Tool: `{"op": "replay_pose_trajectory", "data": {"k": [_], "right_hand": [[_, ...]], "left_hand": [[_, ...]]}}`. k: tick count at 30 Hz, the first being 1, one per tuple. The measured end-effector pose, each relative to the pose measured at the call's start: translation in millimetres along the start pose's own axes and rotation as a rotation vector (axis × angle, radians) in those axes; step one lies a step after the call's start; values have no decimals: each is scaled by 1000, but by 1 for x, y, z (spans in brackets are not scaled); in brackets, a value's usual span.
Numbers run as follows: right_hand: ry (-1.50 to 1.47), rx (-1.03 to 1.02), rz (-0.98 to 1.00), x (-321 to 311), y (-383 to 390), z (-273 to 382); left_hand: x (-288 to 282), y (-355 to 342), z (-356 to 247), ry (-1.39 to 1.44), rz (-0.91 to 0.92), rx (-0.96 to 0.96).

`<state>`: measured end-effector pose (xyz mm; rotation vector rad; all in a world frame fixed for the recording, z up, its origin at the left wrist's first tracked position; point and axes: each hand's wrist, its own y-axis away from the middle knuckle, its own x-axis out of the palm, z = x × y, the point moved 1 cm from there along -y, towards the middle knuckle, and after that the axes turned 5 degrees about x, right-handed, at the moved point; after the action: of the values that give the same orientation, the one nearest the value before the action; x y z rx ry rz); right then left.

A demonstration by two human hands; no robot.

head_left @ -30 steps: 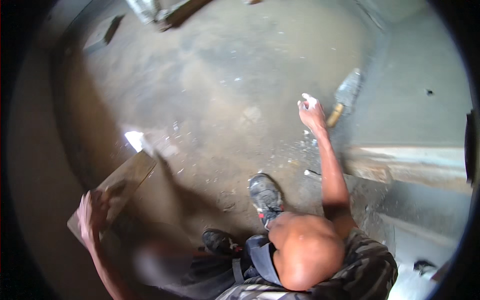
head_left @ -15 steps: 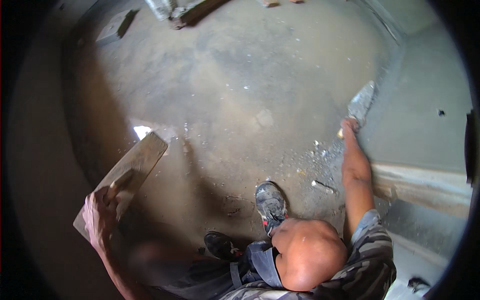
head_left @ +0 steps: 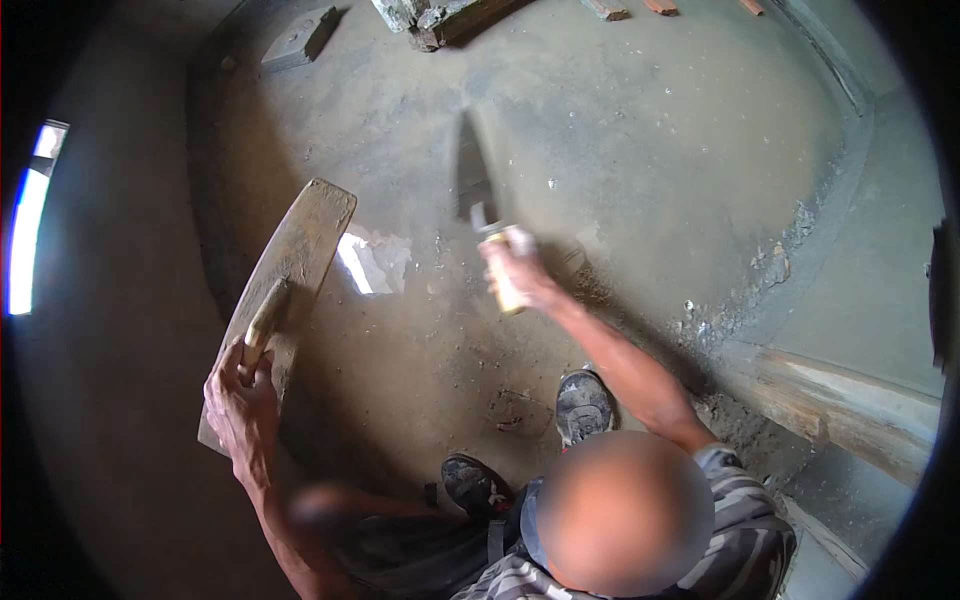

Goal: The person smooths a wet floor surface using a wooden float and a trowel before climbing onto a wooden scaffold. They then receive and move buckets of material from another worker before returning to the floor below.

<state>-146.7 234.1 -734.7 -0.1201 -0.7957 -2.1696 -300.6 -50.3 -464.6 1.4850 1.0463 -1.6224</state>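
My left hand (head_left: 240,408) is closed round the wooden handle at the lower part of a long plastering float (head_left: 312,225). The float's board is smeared with mortar and slants up and to the right, above the floor. My right hand (head_left: 518,270) grips the pale handle of a pointed trowel (head_left: 474,170), out in front of me over the middle of the floor. The blade points away from me and is blurred by motion. A gap separates the trowel from the float.
Crumbled mortar (head_left: 775,262) lies along the foot of the right wall (head_left: 850,290). A wooden plank (head_left: 840,400) sits low at the right. Timber (head_left: 465,22), a flat block (head_left: 300,38) and brick pieces (head_left: 605,10) are at the far side. A wet patch (head_left: 385,265) shines beside the float.
My right hand has swung the trowel leftward from the right wall to the middle. The float is steeper and slightly higher in my left hand. The view has shifted left.
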Motion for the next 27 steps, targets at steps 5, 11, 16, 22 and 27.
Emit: {"op": "replay_pose_trajectory", "data": {"k": [5, 11, 16, 22, 27], "right_hand": [[98, 102, 144, 126, -59, -53], [193, 96, -219, 208, -106, -58], [398, -174, -854, 122, -139, -59], [-165, 24, -761, 97, -64, -22], [-482, -98, -772, 17, -1, -23]], "left_hand": [[-16, 0, -1, -33, 78, -166], [-28, 4, 12, 54, 63, -226], [-4, -1, -6, 108, 267, -237], [-15, 5, 24, 132, -1, -79], [-3, 0, 35, 79, 116, -57]]}}
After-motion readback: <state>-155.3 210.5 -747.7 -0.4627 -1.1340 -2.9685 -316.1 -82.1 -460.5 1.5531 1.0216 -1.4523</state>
